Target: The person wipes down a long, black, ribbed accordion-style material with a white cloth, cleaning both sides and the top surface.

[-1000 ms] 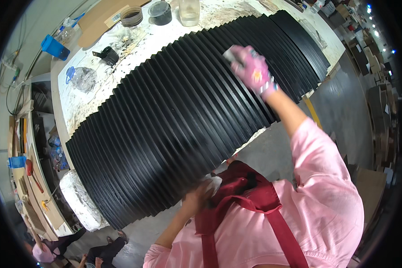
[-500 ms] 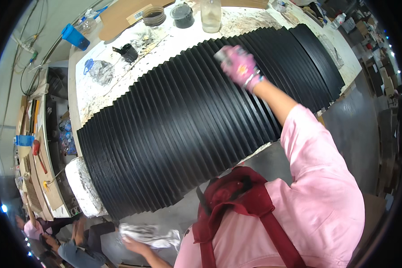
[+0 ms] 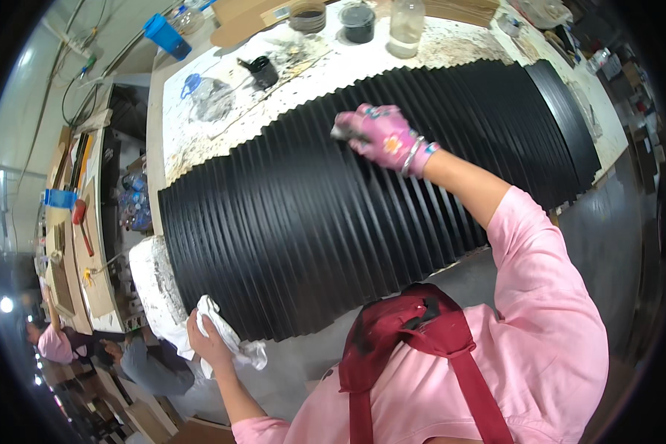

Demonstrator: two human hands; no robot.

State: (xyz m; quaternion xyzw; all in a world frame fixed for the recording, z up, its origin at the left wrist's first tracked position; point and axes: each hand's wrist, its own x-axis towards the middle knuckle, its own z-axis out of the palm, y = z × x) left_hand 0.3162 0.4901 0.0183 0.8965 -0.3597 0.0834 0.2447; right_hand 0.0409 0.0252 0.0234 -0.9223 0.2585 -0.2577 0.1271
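Note:
A large black ribbed panel (image 3: 274, 214), curved and sheet-like with many parallel ridges, lies across the table in front of me. On its upper middle presses my right hand (image 3: 385, 137), in a pink flowered glove. Its fingers are bent and closed over a small greyish-white piece that is mostly hidden under them. My bare left hand (image 3: 206, 339) is closed around a crumpled white cloth (image 3: 233, 344) by the panel's near left corner. Close to that hand, a white wrapped block (image 3: 149, 277) juts out from under the panel's left end.
Along the table's far side stand a black cup (image 3: 263, 72), a crumpled clear plastic bottle (image 3: 213, 100), a lidded tub (image 3: 357, 24), a round container (image 3: 307, 16), a clear jar (image 3: 406, 29) and a blue cup (image 3: 167, 37). A red-headed mallet (image 3: 80, 213) lies on the left shelf. People sit at lower left.
My right hand has slid left and toward me over the ridges. My left hand has risen with the cloth to the panel's near left corner. The whole view has shifted somewhat.

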